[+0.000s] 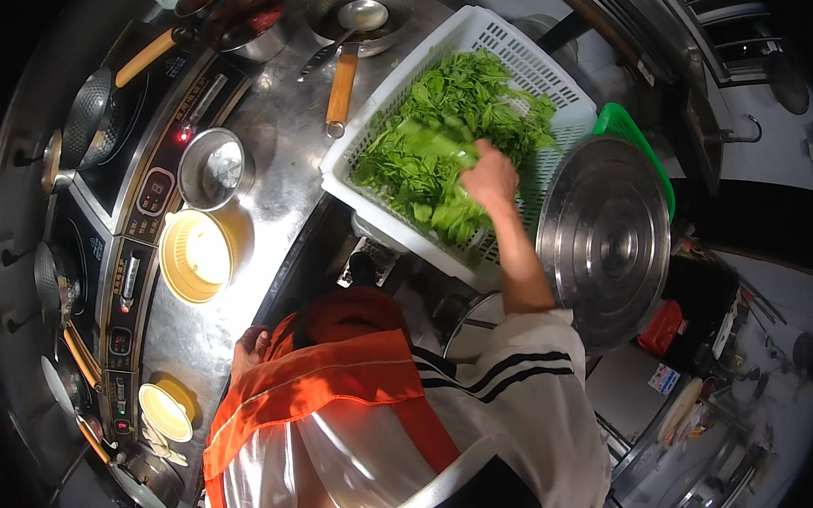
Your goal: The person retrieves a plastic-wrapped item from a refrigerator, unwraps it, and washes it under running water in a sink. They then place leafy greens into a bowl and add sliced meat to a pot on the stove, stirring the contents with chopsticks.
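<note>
A large white slotted plastic basket (pixel 398 218) holds a heap of green leafy vegetables (pixel 451 96). My right hand (pixel 491 175) is inside the basket at its right side, closed around some of the leaves and their stems, which are blurred. My left hand (pixel 253 346) is low, by the edge of the steel counter beside my orange apron (pixel 343 369); its thumb shows, while the apron hides most of the rest. The basket's left part rests on the counter.
On the counter (pixel 280 148) stand a steel bowl (pixel 210 169), yellow tubs (pixel 197 256), a wooden-handled pan (pixel 358 13) with a ladle, and pots. Induction cookers (pixel 152 189) with pans line the left. A round steel lid (pixel 606 245) and a green basket (pixel 636 146) are right of the basket.
</note>
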Available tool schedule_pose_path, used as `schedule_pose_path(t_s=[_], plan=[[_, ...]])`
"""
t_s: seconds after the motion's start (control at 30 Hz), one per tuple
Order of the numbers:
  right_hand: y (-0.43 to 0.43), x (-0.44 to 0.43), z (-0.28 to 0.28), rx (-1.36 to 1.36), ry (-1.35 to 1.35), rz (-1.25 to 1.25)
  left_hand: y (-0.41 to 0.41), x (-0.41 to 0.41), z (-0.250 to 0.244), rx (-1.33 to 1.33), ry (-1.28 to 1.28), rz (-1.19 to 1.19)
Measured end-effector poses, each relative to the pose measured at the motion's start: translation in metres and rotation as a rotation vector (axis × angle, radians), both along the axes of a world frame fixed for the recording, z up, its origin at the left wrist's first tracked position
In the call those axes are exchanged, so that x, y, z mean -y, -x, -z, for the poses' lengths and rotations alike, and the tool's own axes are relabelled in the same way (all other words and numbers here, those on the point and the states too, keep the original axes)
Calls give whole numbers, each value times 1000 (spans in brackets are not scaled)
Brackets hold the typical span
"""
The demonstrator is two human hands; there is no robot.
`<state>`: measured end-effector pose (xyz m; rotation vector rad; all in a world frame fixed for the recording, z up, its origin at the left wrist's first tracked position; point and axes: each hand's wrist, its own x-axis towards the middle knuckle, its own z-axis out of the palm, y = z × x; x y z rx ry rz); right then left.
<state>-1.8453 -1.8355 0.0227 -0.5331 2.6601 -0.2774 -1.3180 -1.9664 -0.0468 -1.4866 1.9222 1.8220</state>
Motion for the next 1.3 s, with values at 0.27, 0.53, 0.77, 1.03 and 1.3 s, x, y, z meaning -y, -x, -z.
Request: schedule_pose_path(t_s=[0.27,0.53,0.77,1.03,1.3], plan=[[129,3,99,-15,183,207,-20,-5,11,86,153,112],[120,-4,25,198,459,23,-7,-8,-4,87,84,46],[99,-40,-28,386,1117,348,38,-3,-32,-10,-72,-97],[94,-42,-58,457,1471,347,72,6,-78,-43,2,-60],[80,-8,-113,365,1627,340,121,10,-81,-172,90,192]])
